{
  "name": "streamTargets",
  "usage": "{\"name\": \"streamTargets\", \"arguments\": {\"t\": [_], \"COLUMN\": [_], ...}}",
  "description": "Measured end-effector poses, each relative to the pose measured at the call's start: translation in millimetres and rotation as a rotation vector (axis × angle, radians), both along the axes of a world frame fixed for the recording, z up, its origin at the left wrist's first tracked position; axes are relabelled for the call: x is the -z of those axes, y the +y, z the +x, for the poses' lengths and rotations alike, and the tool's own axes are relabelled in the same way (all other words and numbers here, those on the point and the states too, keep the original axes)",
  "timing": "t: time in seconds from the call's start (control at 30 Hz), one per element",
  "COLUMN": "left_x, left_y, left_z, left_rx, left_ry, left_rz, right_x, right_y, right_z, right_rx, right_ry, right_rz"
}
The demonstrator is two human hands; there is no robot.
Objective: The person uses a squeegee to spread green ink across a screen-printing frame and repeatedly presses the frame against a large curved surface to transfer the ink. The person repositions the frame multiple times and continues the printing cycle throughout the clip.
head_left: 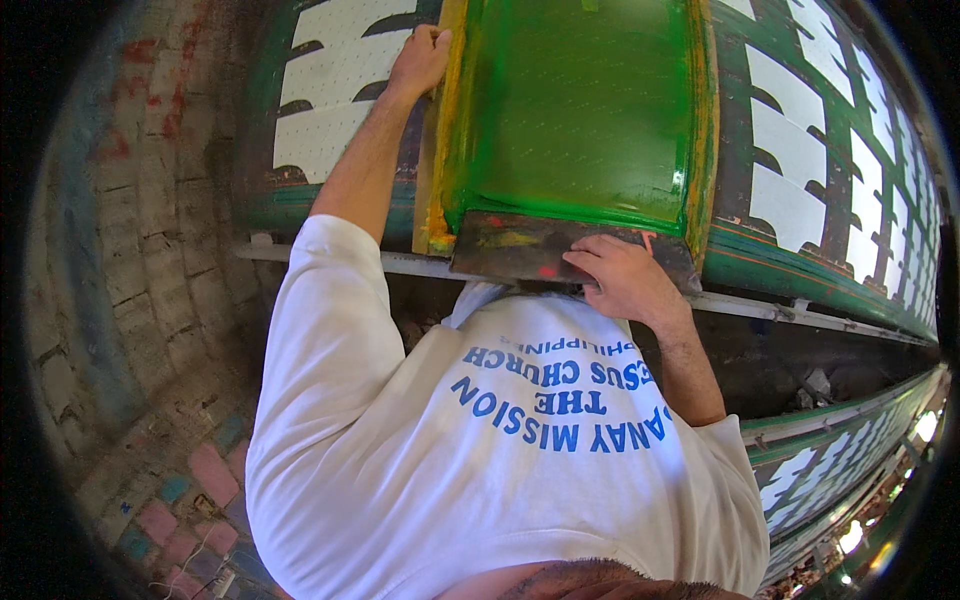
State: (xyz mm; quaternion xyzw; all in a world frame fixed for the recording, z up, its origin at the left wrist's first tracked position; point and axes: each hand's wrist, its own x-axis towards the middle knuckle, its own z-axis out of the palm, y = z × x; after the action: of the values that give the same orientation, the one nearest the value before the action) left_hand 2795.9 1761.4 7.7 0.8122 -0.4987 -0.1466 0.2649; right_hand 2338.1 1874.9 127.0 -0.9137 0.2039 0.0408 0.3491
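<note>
A screen printing frame with yellow, ink-stained side rails lies across the long table in front of me. Its mesh is coated with wet-looking green ink, thickest along the sides and near edge. My left hand is closed on the frame's left rail, towards the far end. At the near end, my right hand curls over the dark, paint-smeared end strip; its thumb is partly hidden. White flat pieces with dark curved notches lie on the table to the left of the frame.
More white notched pieces run in rows along the dark green tabletop to the right. A pale metal rail follows its near edge. A second similar table stands at lower right. Rough brickwork is at left.
</note>
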Motion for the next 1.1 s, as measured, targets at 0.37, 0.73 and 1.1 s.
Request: {"name": "streamTargets", "arguments": {"t": [0.37,0.73,1.1], "left_x": [-9.5,-13.5,-18.5], "left_y": [1.3,2.9,6.9], "left_z": [-16.1,-14.0,-18.5], "left_rx": [-0.119,-0.112,-0.153], "left_ry": [0.117,0.186,0.086], "left_rz": [-0.160,-0.140,-0.115], "right_x": [23.4,47.9,57.1], "right_y": [25.6,-140.7,-385.8], "right_z": [32.1,127.3,189.7], "right_rx": [0.345,0.498,0.466], "right_ry": [0.213,0.180,0.114], "right_rz": [-0.401,-0.610,-0.699]}}
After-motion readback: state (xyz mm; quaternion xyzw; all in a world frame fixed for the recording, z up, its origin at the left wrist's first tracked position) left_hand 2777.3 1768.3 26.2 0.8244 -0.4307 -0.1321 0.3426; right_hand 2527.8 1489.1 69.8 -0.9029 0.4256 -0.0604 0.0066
